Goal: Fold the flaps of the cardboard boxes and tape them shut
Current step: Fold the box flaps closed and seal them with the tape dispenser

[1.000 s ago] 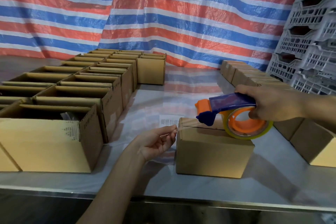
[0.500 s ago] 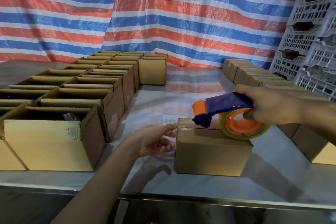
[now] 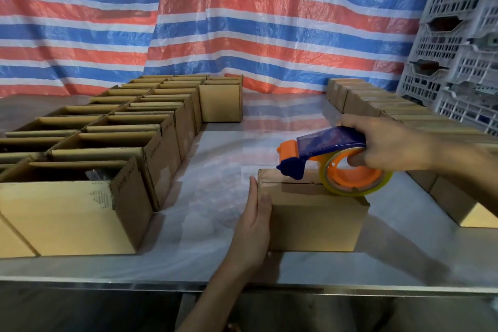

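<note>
A small closed cardboard box (image 3: 315,218) stands on the table in front of me, its top flaps folded down with a seam showing. My left hand (image 3: 254,219) lies flat with straight fingers against the box's left side. My right hand (image 3: 388,147) grips a blue and orange tape dispenser (image 3: 331,162) with a roll of clear tape; the dispenser rests on the box's top, its blade end near the left edge.
Rows of open cardboard boxes (image 3: 107,148) fill the left of the table (image 3: 215,259). A row of closed boxes (image 3: 382,108) runs along the right. Grey plastic crates (image 3: 458,43) are stacked at the far right. A striped tarp (image 3: 188,35) hangs behind.
My left hand, which pinched the tape end at the box's left top edge, has flattened against the box's left side. The dispenser has dropped slightly onto the box top.
</note>
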